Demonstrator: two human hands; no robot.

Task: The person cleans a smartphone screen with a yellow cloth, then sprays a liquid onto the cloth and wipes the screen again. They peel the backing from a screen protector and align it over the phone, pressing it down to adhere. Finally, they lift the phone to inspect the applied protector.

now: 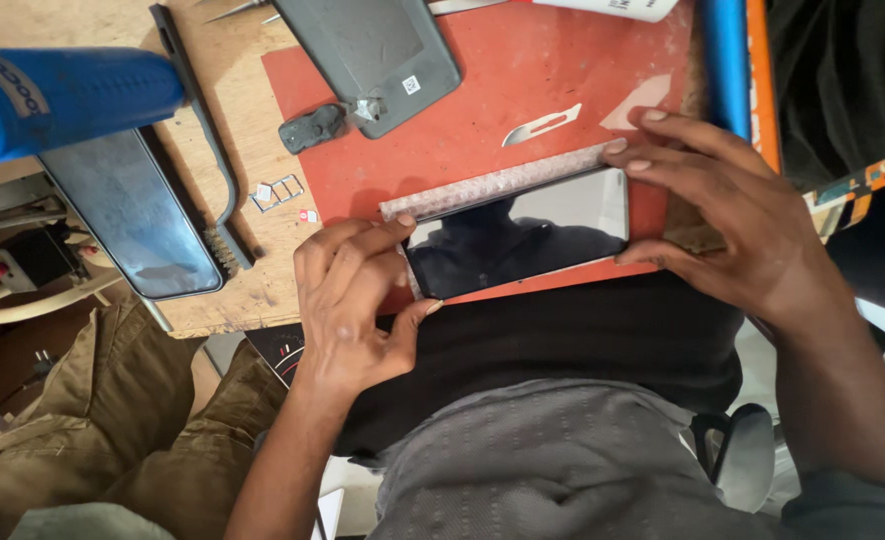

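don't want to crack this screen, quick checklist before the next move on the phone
1. Both hands on the phone: ok. The left hand pinches one end, the right hand the other.
2. Phone backed by the red mat: ok, though its near edge lies at the mat's border.
3. Loose scalpel blade away from the fingers: ok, apart on the mat, but close to the right fingertips.
4. Glass free of cracks: cannot tell; reflections cover it.
5. SIM tray safely on the bench: ok, beside the mat.
6. Grey back cover out of the way: ok.
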